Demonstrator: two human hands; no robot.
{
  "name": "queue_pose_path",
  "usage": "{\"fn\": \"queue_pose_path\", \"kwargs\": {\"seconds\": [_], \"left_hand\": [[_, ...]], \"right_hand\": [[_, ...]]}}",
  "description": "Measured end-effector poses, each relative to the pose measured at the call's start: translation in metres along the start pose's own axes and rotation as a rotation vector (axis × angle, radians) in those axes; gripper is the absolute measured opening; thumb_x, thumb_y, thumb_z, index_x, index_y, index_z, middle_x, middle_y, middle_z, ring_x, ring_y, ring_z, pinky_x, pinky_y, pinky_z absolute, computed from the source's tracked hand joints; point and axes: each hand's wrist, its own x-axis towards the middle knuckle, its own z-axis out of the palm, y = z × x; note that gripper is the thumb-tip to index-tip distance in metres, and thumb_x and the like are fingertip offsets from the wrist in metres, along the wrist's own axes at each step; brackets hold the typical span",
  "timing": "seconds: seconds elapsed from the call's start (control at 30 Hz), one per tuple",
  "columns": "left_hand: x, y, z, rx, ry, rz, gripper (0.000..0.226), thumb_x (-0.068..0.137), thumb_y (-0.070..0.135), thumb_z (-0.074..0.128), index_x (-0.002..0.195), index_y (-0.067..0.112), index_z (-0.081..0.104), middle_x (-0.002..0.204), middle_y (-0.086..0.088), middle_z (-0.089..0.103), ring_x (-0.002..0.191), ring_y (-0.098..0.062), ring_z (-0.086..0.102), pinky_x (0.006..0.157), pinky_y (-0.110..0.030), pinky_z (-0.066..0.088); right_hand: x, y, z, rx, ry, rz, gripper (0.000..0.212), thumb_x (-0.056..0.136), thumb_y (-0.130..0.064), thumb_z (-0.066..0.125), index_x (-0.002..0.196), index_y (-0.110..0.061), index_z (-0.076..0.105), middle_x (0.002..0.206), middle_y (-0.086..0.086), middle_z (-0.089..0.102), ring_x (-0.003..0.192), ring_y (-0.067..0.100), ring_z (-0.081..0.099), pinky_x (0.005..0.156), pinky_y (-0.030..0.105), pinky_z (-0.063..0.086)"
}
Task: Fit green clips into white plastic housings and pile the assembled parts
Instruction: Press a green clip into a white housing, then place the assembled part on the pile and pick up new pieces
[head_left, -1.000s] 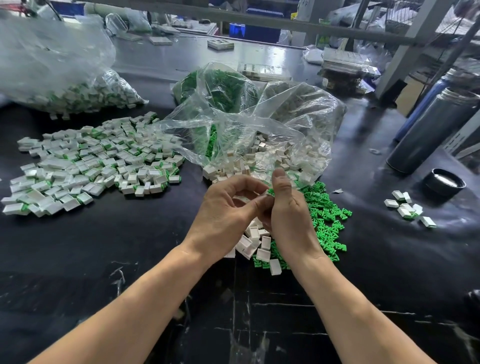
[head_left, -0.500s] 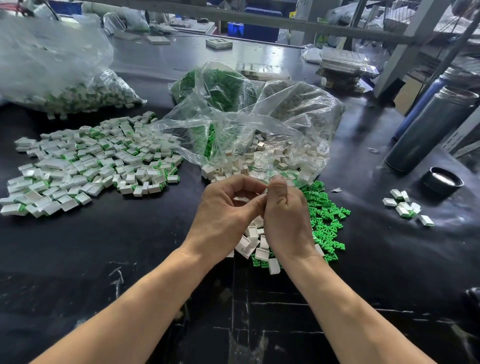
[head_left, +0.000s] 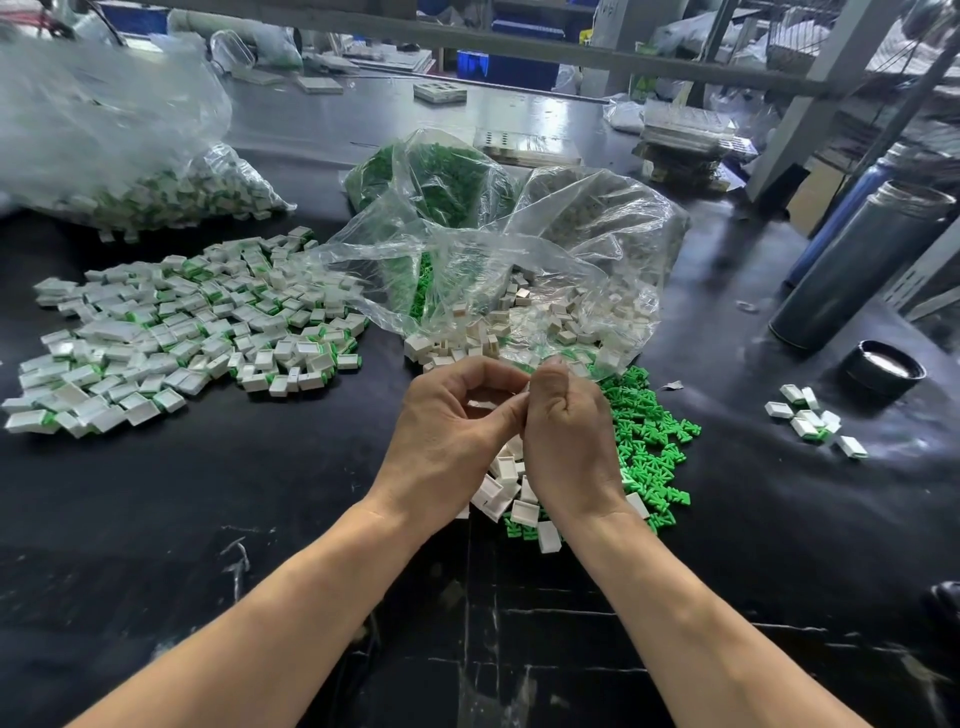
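Note:
My left hand and my right hand meet above the middle of the black table, fingers curled together round a small white housing that is mostly hidden between them. Whether a green clip is in it cannot be seen. Below the hands lie loose white housings. To their right spreads a heap of green clips. A wide pile of assembled white-and-green parts lies to the left.
A clear bag of white housings lies open behind my hands, with a bag of green clips behind it. A bag of assembled parts sits far left. Right: a steel flask, its black lid, a few assembled parts.
My right thumb, raised a second ago, has curled down against the left fingers. Both hands stay in the same spot above the loose housings.

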Motion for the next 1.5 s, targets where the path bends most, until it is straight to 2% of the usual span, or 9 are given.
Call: {"fn": "queue_pose_path", "kwargs": {"seconds": [0.1,0.17,0.23,0.33,0.53,0.77,1.03,1.27,1.5], "left_hand": [[0.001,0.0,0.0,0.013,0.005,0.001,0.006,0.091,0.014,0.077,0.097,0.012,0.076,0.092,-0.006,0.078,0.088,-0.024,0.075,0.082,-0.037,0.062],[0.001,0.001,0.0,0.005,0.0,-0.005,0.007,0.091,0.016,0.077,0.097,0.014,0.076,0.094,-0.006,0.078,0.089,-0.025,0.076,0.085,-0.045,0.062],[0.002,0.001,-0.003,0.03,0.021,-0.015,0.008,0.089,0.018,0.079,0.096,0.017,0.076,0.095,-0.002,0.078,0.092,-0.023,0.075,0.088,-0.046,0.061],[0.006,-0.001,-0.01,0.088,0.08,-0.032,0.011,0.087,0.02,0.081,0.096,0.022,0.076,0.093,0.003,0.077,0.089,-0.015,0.073,0.08,-0.028,0.06],[0.008,0.001,-0.015,0.092,0.075,-0.036,0.01,0.087,0.012,0.079,0.094,0.018,0.076,0.089,0.005,0.078,0.084,-0.007,0.074,0.074,-0.014,0.055],[0.008,0.002,-0.014,0.139,0.053,-0.041,0.013,0.088,0.008,0.079,0.096,0.018,0.075,0.086,0.009,0.077,0.08,-0.002,0.072,0.072,-0.013,0.055],[0.007,-0.001,-0.022,0.336,0.057,-0.005,0.018,0.09,0.018,0.079,0.097,0.033,0.073,0.082,0.008,0.072,0.077,-0.009,0.069,0.07,-0.024,0.059],[0.022,-0.009,-0.069,0.738,0.194,-0.044,0.009,0.089,0.022,0.077,0.093,0.029,0.073,0.087,0.016,0.065,0.078,0.01,0.061,0.06,-0.004,0.046],[0.035,-0.009,-0.12,1.023,0.535,-0.105,0.004,0.089,0.023,0.077,0.091,0.024,0.08,0.092,-0.001,0.076,0.091,-0.029,0.069,0.088,-0.043,0.055]], "right_hand": [[-0.001,0.001,0.002,0.065,0.004,-0.004,0.058,0.107,-0.047,0.028,0.071,-0.024,0.067,0.07,-0.006,0.068,0.071,0.001,0.066,0.062,0.017,0.048],[0.0,0.0,0.002,0.144,-0.043,0.025,0.065,0.101,-0.057,0.027,0.078,-0.019,0.074,0.075,-0.001,0.074,0.076,0.008,0.071,0.073,0.033,0.057],[0.001,0.001,-0.002,0.199,-0.061,0.036,0.067,0.1,-0.064,0.028,0.076,-0.02,0.072,0.072,-0.004,0.072,0.071,0.014,0.069,0.07,0.04,0.055],[0.004,0.004,-0.013,0.21,-0.028,-0.057,0.053,0.106,-0.056,0.04,0.074,-0.022,0.065,0.065,-0.003,0.063,0.058,0.01,0.054,0.058,0.032,0.041],[0.005,0.005,-0.024,0.173,-0.116,-0.216,0.005,0.098,-0.028,0.071,0.094,-0.031,0.072,0.085,-0.01,0.073,0.08,0.011,0.068,0.073,0.035,0.055],[0.005,0.005,-0.024,0.076,-0.13,-0.212,0.012,0.098,-0.025,0.07,0.093,-0.035,0.066,0.082,-0.015,0.07,0.081,0.003,0.067,0.069,0.013,0.049],[0.008,0.012,-0.023,0.145,-0.056,-0.125,0.005,0.1,-0.024,0.068,0.097,-0.023,0.072,0.077,-0.016,0.07,0.07,0.001,0.064,0.064,0.014,0.047],[0.013,0.016,-0.032,0.141,0.057,-0.076,0.018,0.104,-0.016,0.059,0.099,-0.03,0.068,0.072,-0.013,0.062,0.06,-0.002,0.053,0.053,0.014,0.041],[0.02,0.021,-0.04,0.023,0.063,0.014,0.012,0.099,-0.036,0.068,0.089,-0.031,0.068,0.076,-0.013,0.069,0.067,0.009,0.064,0.064,0.033,0.054]]}}
